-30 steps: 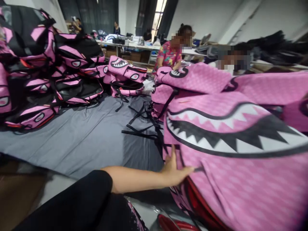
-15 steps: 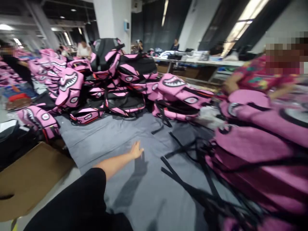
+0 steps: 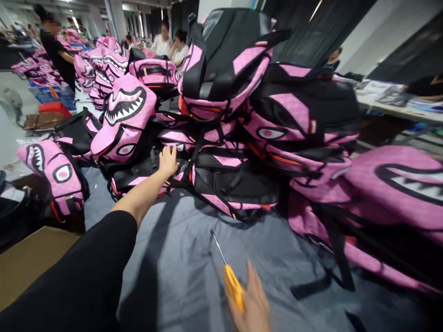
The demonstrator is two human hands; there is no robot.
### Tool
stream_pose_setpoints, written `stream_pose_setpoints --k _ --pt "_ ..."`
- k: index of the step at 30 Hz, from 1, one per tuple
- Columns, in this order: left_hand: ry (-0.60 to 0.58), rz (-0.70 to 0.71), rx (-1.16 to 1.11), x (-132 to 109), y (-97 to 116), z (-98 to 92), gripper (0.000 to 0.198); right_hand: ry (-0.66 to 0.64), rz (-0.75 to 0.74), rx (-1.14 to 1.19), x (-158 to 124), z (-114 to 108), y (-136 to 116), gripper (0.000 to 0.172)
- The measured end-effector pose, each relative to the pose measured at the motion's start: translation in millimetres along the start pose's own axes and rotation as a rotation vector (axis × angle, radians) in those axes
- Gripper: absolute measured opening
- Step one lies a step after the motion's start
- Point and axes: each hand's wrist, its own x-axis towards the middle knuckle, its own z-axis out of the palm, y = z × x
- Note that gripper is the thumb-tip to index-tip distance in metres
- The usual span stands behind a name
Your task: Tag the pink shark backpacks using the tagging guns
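My left hand (image 3: 168,161) reaches to the pile of pink and black backpacks, its fingers apart and bent over the edge of a low backpack (image 3: 138,180). Whether the fingertips touch the fabric I cannot tell. Lower in the view, my right hand (image 3: 254,302) is around a tool with a yellow handle (image 3: 233,286) and a thin metal shaft; its exact kind is unclear. The shaft points up and away over the grey cloth (image 3: 187,258). Right of my left hand lies another backpack (image 3: 238,177), with its black back panel up.
More backpacks are stacked high behind, one upright on top (image 3: 228,60). A shark-faced backpack (image 3: 126,117) leans at the left. Brown cardboard (image 3: 34,263) lies at the lower left. A large pink backpack (image 3: 398,184) with trailing straps is at the right. Co-workers (image 3: 57,50) stand farther back.
My view has swung left and closer to the pile. My left hand has moved from over the grey cloth to the backpacks. My right hand has come into view with the yellow-handled tool.
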Motion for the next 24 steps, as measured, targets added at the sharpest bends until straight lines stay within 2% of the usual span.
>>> stream_pose_setpoints --k 3,5,7,9,11,13,16,19,24 --pt "0.012 0.165 0.082 64 -19 -1.2 0.104 -0.064 -0.072 -0.140 131 28 -37 0.035" --pt "0.005 0.271 0.186 101 -19 2.1 0.114 -0.102 -0.022 -0.236 201 44 -61 0.036" --pt "-0.018 0.318 0.277 129 -12 9.8 0.122 -0.081 0.081 -0.319 239 54 -76 0.032" --pt "-0.054 0.313 0.294 149 -1 19.2 0.121 -0.059 0.149 -0.379 249 60 -81 0.030" --pt "-0.096 0.302 0.269 158 7 26.2 0.104 -0.091 0.171 -0.380 244 61 -78 0.031" --pt "-0.132 0.304 0.252 157 11 27.6 0.078 -0.162 0.179 -0.322 234 62 -75 0.031" --pt "-0.184 0.335 0.251 135 10 17.3 0.046 -0.233 0.215 -0.255 208 63 -73 0.034" --pt "-0.238 0.416 0.262 88 10 -1.1 0.035 -0.268 0.231 -0.304 156 55 -68 0.038" --pt "-0.274 0.526 0.254 -24 7 -29.8 0.034 -0.330 0.220 -0.359 34 19 -47 0.037"
